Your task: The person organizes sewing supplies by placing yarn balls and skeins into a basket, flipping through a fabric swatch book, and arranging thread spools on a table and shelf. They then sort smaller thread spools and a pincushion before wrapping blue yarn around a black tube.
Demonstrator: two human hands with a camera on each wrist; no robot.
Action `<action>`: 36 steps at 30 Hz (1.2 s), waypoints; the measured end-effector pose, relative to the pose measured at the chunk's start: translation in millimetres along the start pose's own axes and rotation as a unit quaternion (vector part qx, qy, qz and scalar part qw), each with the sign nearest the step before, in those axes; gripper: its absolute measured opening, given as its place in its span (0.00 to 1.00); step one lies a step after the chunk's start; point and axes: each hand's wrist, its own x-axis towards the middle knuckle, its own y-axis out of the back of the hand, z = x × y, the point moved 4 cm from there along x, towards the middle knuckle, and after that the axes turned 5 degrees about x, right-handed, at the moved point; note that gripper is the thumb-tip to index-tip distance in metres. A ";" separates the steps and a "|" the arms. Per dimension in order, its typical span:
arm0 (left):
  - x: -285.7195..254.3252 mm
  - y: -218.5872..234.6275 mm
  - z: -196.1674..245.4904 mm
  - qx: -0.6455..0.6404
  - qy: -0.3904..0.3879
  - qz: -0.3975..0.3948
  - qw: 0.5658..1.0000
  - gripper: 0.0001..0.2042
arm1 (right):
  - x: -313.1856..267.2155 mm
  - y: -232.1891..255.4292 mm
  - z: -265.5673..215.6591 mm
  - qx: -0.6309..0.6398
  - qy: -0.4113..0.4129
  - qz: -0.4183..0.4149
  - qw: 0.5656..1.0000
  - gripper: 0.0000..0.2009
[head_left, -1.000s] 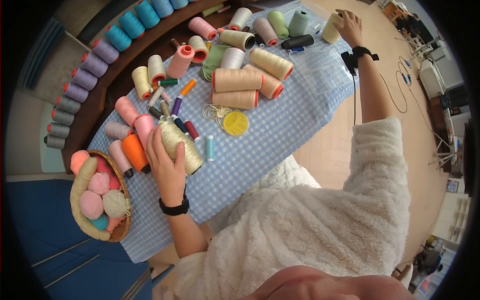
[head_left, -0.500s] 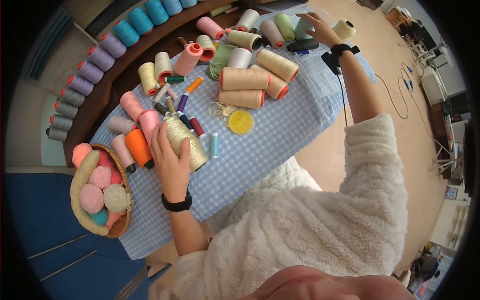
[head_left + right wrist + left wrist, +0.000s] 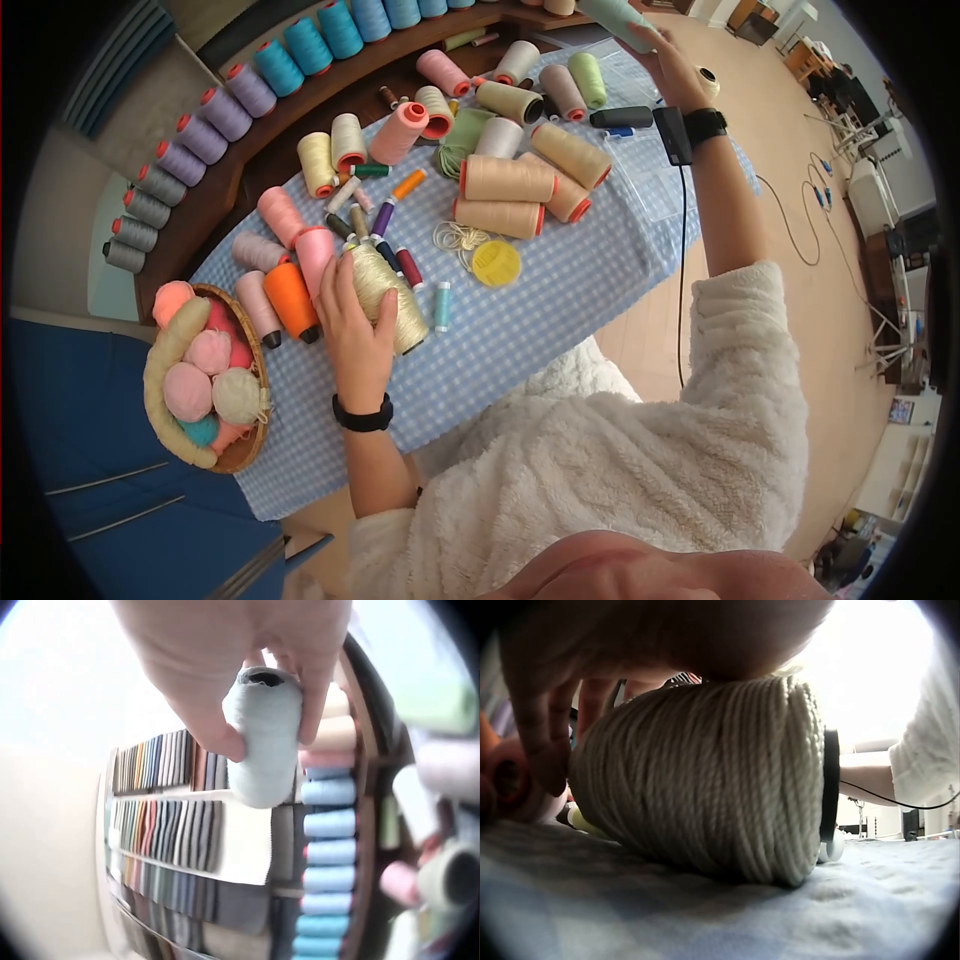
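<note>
My right hand (image 3: 672, 70) holds a pale mint thread cone (image 3: 262, 739) off the table, pinched between thumb and fingers. In the head view that cone shows at the top edge, past the far end of the table. A large cream cord spool (image 3: 385, 292) lies on its side on the checked cloth. Over it rests my left hand (image 3: 360, 335), fingers stretched along its left side and the thumb on top. The left wrist view shows the palm above the cord spool (image 3: 705, 776). Pink cones (image 3: 315, 258) lie just left of the fingers.
A wicker basket (image 3: 262, 370) of yarn balls stands at the left. Several peach cones (image 3: 508, 180) are stacked mid-table, near a yellow round box (image 3: 496, 263). Small spools lie scattered. A dark shelf (image 3: 240, 150) carries blue, purple and grey cones. Clear plastic bags (image 3: 640, 180) lie at the right.
My right hand has left a cream cone at the table's right end, grasped the mint cone and lifted it toward the shelf side. My left hand stays on the cord spool.
</note>
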 end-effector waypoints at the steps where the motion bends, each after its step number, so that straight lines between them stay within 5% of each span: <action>1: -0.3 0.6 0.6 -0.001 0.003 -0.001 1.000 0.32 | 3.3 -9.6 6.8 0.132 -0.026 -0.037 0.990 0.29; 5: 0.8 2.7 1.1 -0.012 0.007 -0.005 1.000 0.32 | 35.2 -19.5 45.4 0.428 -0.117 -0.033 0.896 0.34; 9: 2.6 3.7 1.4 -0.020 0.015 -0.018 1.000 0.32 | 53.9 -68.6 61.1 0.513 -0.210 0.010 0.832 0.35; 10: 2.4 3.6 0.8 -0.020 0.018 -0.022 0.999 0.32 | 59.7 -78.0 63.3 0.398 -0.150 -0.081 0.902 0.39; 13: 4.0 4.5 0.4 -0.026 0.023 -0.032 0.999 0.32 | 99.4 -95.1 82.5 0.325 -0.138 -0.128 0.927 0.37; 14: 4.3 5.1 1.0 -0.030 0.024 -0.035 0.999 0.32 | 99.6 -99.6 77.0 0.320 -0.158 -0.068 0.932 0.34; 17: 6.5 6.2 1.0 -0.039 0.037 -0.046 0.997 0.33 | 136.3 -98.6 102.4 0.277 -0.258 -0.112 0.919 0.29; 18: 6.4 6.3 0.4 -0.041 0.042 -0.050 0.997 0.33 | 146.9 -103.8 110.4 0.263 -0.169 -0.113 0.943 0.26; 21: 8.1 7.0 0.9 -0.049 0.052 -0.062 0.996 0.34 | 163.9 -108.5 126.5 0.185 -0.076 -0.115 0.973 0.24; 27: 8.2 5.9 -3.1 -0.062 0.069 -0.082 0.992 0.35 | 149.1 -104.8 96.9 -0.014 0.040 -0.079 0.996 0.26; 32: 8.1 4.4 -6.0 -0.050 0.063 -0.084 0.993 0.36 | 167.0 -74.0 106.5 0.020 -0.047 -0.058 0.997 0.28; 36: 8.2 4.9 -6.3 -0.055 0.068 -0.083 0.993 0.36 | 170.4 -63.6 111.2 0.048 -0.016 -0.057 0.997 0.28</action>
